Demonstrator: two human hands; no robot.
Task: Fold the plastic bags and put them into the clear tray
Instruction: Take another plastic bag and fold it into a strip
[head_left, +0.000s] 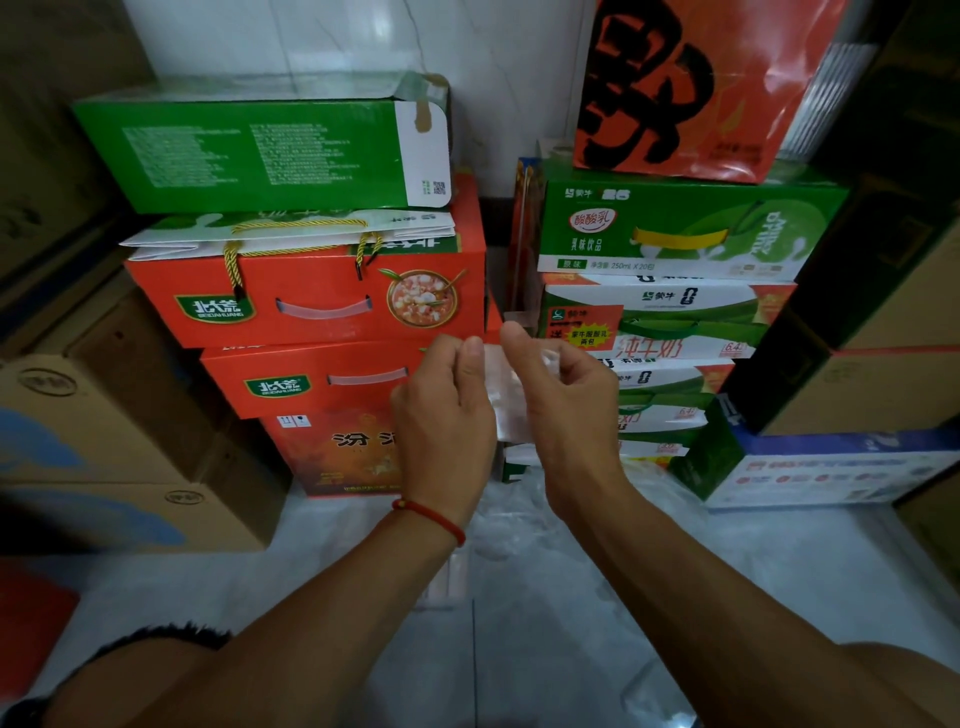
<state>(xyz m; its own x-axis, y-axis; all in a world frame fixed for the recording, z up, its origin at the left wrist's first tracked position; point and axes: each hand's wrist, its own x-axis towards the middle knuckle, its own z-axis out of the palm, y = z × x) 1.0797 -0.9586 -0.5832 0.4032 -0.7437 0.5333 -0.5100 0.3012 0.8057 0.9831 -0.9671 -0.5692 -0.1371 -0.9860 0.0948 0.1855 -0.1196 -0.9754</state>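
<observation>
Between the left hand (441, 410) and right hand (563, 400), both pinching it, hangs a plastic bag (506, 400).

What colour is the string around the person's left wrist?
Red. The string bracelet sits just below the left hand, clearest in the head view.

A pale marble-look floor (753, 571) carries everything. Beyond the grip and to its left stands a stack of red cartons (322, 312), with a brown cardboard box (119, 447) farther left; to its right stands a stack of green milk cartons (675, 291) beside a blue-and-white box (831, 473). Directly below the grip, crumpled clear plastic bags (514, 514) lie on the floor.
</observation>
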